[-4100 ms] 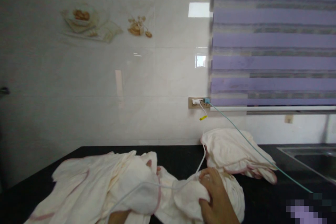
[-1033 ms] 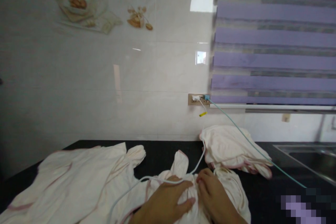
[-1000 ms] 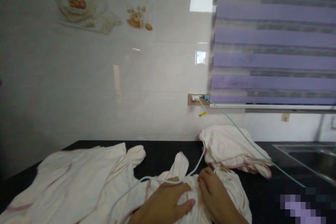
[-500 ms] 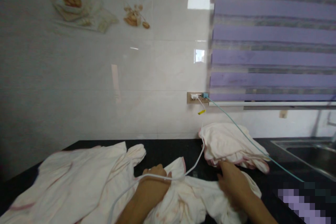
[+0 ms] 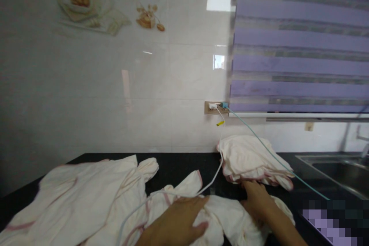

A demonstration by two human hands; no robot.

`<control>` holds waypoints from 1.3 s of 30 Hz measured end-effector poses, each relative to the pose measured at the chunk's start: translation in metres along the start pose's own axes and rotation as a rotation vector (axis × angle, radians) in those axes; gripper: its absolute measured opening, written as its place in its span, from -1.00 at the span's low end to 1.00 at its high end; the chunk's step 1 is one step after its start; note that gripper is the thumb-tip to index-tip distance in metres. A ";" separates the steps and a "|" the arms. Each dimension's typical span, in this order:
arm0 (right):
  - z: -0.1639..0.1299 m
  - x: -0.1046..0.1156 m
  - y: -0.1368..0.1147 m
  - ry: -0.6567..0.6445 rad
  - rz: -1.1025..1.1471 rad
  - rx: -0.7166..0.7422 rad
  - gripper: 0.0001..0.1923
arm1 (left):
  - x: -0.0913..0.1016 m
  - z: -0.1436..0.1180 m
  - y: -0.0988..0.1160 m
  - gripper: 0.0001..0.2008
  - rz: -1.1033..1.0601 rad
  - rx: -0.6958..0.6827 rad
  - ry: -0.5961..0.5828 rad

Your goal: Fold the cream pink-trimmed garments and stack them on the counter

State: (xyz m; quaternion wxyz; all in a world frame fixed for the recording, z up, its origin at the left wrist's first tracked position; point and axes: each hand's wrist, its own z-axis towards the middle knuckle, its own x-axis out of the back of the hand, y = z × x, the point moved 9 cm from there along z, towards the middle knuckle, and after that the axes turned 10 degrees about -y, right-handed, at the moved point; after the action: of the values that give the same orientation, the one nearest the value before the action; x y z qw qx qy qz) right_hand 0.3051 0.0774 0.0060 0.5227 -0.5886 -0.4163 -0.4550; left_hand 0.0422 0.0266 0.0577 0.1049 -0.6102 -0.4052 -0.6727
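Observation:
A bunched white garment (image 5: 211, 217) with pinkish edging lies crumpled on the black counter in front of me. My left hand (image 5: 181, 219) rests on it, back upward, with the thumb spread away from the fingers. On the garment's right part, my right hand (image 5: 258, 201) bends its fingers over the far edge, thumb to the left, and appears to grip the cloth; its palm side is hidden. To the left, another white garment (image 5: 77, 200) with pink seams is spread out. A white cable (image 5: 173, 193) runs across the cloth just beyond my left hand.
A folded white pile (image 5: 248, 157) with pink edges sits against the wall behind my right hand. A socket (image 5: 216, 107) feeds the white cable and a teal cable (image 5: 271, 152), which crosses that pile. At the right are a metal sink (image 5: 314, 161) and a pixelated purple object (image 5: 325, 225).
My left hand has come nearer to me and right, passing from a closed shape above the cable line to spread fingers. My right hand and the garment's right end have shifted slightly right.

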 end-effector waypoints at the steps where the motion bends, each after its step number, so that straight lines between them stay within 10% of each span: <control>1: 0.000 -0.001 0.002 -0.029 0.000 -0.002 -0.50 | -0.004 -0.002 0.003 -0.32 -0.028 0.006 -0.071; 8: -0.005 0.019 -0.012 -0.002 0.152 0.045 -0.68 | 0.000 0.001 0.005 -0.83 0.038 0.033 0.010; 17: -0.001 0.036 -0.001 0.053 0.105 -0.018 -0.76 | 0.046 -0.005 -0.062 -0.68 0.099 0.416 0.176; 20: -0.002 0.026 0.003 -0.031 0.103 -0.013 -0.80 | 0.055 -0.007 -0.057 -0.67 0.201 0.344 0.253; 29: -0.024 0.015 -0.033 -0.190 0.114 0.225 -0.56 | -0.007 -0.007 0.044 -0.38 0.039 -0.101 -0.081; 34: -0.026 0.010 -0.033 -0.200 0.042 0.239 -0.59 | -0.023 0.014 0.024 -0.48 0.149 0.196 0.003; 39: -0.016 0.014 -0.018 -0.158 0.014 0.175 -0.63 | -0.038 0.028 0.027 -0.74 0.359 0.086 0.038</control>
State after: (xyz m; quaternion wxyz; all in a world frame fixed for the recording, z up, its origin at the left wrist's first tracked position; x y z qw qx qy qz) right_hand 0.2891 0.0638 0.0245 0.5409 -0.5776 -0.4903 -0.3651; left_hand 0.0888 0.0143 0.0329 0.2568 -0.6549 -0.3160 -0.6367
